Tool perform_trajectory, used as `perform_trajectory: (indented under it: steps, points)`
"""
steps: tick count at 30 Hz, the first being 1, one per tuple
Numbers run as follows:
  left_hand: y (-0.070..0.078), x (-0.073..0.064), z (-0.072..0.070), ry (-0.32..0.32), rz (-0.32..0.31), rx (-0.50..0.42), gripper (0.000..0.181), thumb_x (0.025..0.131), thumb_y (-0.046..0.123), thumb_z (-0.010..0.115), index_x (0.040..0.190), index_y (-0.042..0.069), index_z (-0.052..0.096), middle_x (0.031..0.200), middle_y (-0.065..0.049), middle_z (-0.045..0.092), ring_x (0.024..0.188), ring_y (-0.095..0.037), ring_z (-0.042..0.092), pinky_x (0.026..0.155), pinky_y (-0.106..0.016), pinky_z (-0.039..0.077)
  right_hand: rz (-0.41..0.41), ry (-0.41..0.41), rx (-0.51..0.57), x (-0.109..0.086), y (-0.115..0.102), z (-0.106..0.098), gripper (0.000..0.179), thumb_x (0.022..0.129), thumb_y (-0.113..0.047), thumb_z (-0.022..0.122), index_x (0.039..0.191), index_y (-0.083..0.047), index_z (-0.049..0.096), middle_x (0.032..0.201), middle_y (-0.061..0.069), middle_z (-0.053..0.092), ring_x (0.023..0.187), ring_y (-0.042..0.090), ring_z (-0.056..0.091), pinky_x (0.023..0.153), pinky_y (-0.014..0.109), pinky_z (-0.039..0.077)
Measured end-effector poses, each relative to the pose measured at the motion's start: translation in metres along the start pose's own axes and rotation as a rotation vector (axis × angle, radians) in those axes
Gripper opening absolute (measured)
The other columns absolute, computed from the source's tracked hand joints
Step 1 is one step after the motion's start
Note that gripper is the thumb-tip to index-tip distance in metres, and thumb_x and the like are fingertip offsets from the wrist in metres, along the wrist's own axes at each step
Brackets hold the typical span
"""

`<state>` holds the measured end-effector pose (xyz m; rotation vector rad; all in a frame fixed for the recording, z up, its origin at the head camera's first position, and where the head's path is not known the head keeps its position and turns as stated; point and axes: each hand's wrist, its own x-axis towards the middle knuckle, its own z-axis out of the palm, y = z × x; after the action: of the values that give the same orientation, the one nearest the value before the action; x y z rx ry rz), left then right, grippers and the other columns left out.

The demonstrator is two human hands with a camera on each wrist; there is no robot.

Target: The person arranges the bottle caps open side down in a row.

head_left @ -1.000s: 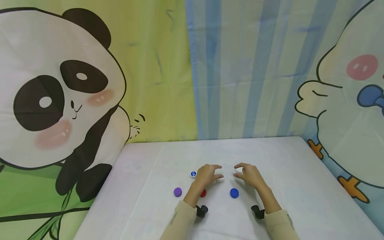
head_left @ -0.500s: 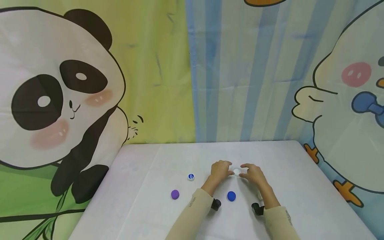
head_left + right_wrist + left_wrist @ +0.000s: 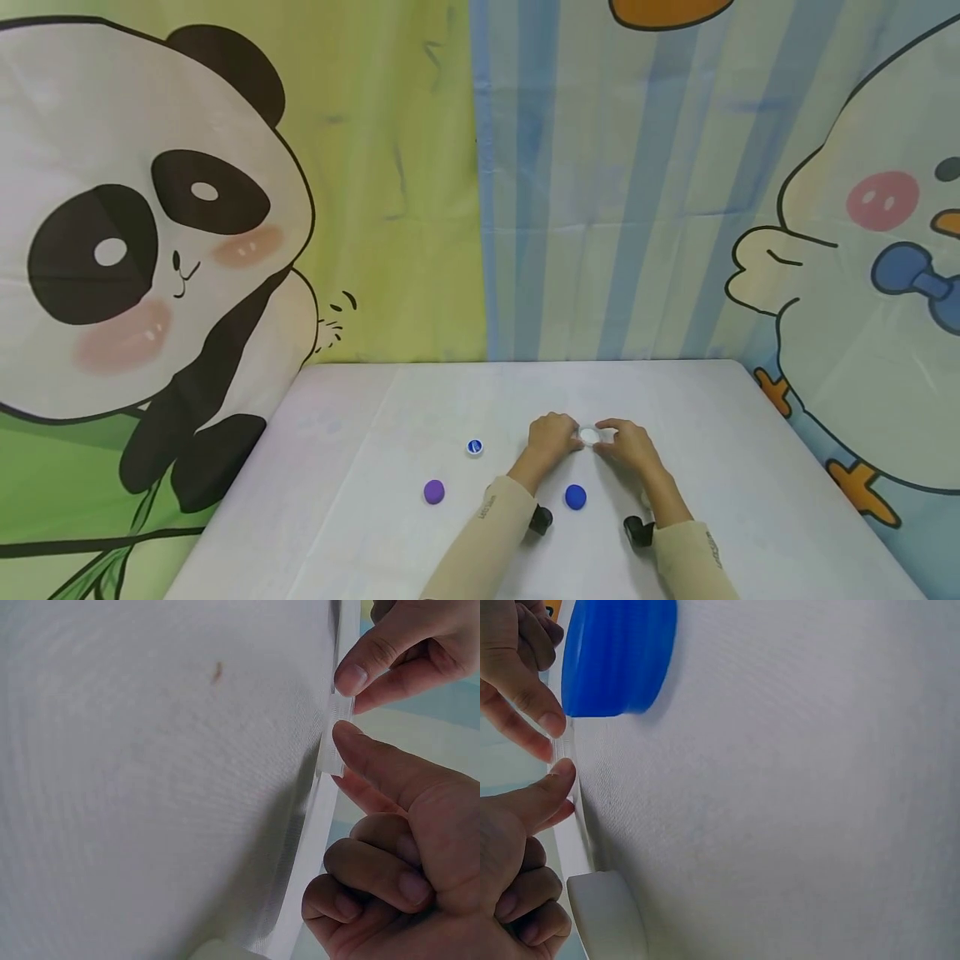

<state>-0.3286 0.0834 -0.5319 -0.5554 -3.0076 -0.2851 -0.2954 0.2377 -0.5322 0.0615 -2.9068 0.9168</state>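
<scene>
Both hands meet at a clear, whitish bottle cap [image 3: 589,436] with a ridged side, low over the table. My left hand [image 3: 551,442] grips its left edge between thumb and index finger. On the opposite edge my right hand [image 3: 632,447] pinches it the same way. The right wrist view shows the ridged cap [image 3: 331,746] standing between both thumbs, with the other fingers of the right hand [image 3: 405,847] curled in. A blue bottle cap [image 3: 575,497] lies on the table in front of the hands, closer to the person.
Left of the hands lie a white cap with a blue mark [image 3: 475,448] and a purple cap [image 3: 433,492]. A white round piece [image 3: 607,915] stands beside the left hand in its wrist view. Behind the white table [image 3: 360,433] hang printed curtains [image 3: 405,183].
The left hand has moved right, from over the red cap's area to the clear cap, and both hands have closed on its edges. The red cap is now hidden.
</scene>
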Motion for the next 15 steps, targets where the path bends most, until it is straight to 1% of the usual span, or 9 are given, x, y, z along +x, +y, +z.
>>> perform_trajectory:
  steps: [4,5,7,9,11,13,15]
  points:
    - [-0.002,-0.002,-0.001,-0.001,-0.003,-0.042,0.031,0.071,0.047,0.07,0.096,0.029,0.07,0.087,0.007,0.067,0.076,-0.013,0.06,0.06,-0.026,0.045,-0.01,0.003,0.005,-0.002,-0.001,0.001,0.037,0.07,-0.018,0.075,0.103,-0.004,0.065,0.089,0.017,0.063,0.071,0.021,0.052,0.064,0.039,0.044]
    - [-0.003,-0.003,-0.002,0.004,-0.002,-0.052,0.031,0.07,0.046,0.07,0.096,0.029,0.07,0.087,0.007,0.067,0.076,-0.014,0.06,0.061,-0.026,0.045,-0.019,0.003,0.013,-0.002,-0.002,0.001,0.037,0.07,-0.018,0.074,0.103,-0.004,0.065,0.083,0.016,0.062,0.067,0.02,0.05,0.06,0.037,0.043]
    - [-0.004,-0.004,-0.003,0.019,0.006,-0.065,0.031,0.071,0.046,0.07,0.097,0.028,0.07,0.089,0.008,0.067,0.078,-0.014,0.061,0.062,-0.026,0.046,-0.033,0.003,0.025,-0.002,-0.003,0.0,0.037,0.072,-0.019,0.074,0.104,-0.005,0.065,0.07,0.011,0.057,0.059,0.016,0.043,0.053,0.032,0.038]
    - [-0.006,-0.005,-0.005,0.048,0.025,-0.068,0.031,0.071,0.046,0.069,0.097,0.028,0.07,0.091,0.008,0.068,0.079,-0.014,0.062,0.062,-0.026,0.046,-0.056,0.008,0.035,-0.002,-0.003,-0.002,0.037,0.073,-0.02,0.074,0.105,-0.006,0.064,0.059,0.005,0.048,0.053,0.012,0.036,0.048,0.027,0.032]
    - [-0.007,-0.006,-0.009,0.08,0.05,-0.076,0.032,0.072,0.046,0.068,0.098,0.028,0.069,0.091,0.009,0.068,0.078,-0.014,0.062,0.061,-0.024,0.046,-0.091,0.02,0.049,-0.003,-0.004,-0.004,0.038,0.074,-0.021,0.073,0.107,-0.006,0.063,0.053,0.001,0.038,0.049,0.011,0.03,0.044,0.025,0.028]
    - [-0.01,-0.008,-0.014,0.111,0.083,-0.088,0.033,0.073,0.047,0.066,0.101,0.028,0.069,0.093,0.009,0.068,0.078,-0.013,0.062,0.06,-0.023,0.046,-0.119,0.039,0.063,-0.006,-0.005,-0.009,0.038,0.075,-0.024,0.072,0.108,-0.007,0.063,0.054,-0.002,0.035,0.048,0.009,0.029,0.043,0.023,0.027]
    - [-0.013,-0.01,-0.02,0.146,0.127,-0.127,0.035,0.074,0.047,0.065,0.102,0.027,0.069,0.094,0.009,0.068,0.076,-0.012,0.063,0.06,-0.022,0.046,-0.153,0.064,0.084,-0.01,-0.008,-0.014,0.039,0.076,-0.027,0.07,0.109,-0.008,0.063,0.053,-0.003,0.035,0.047,0.009,0.028,0.042,0.023,0.027]
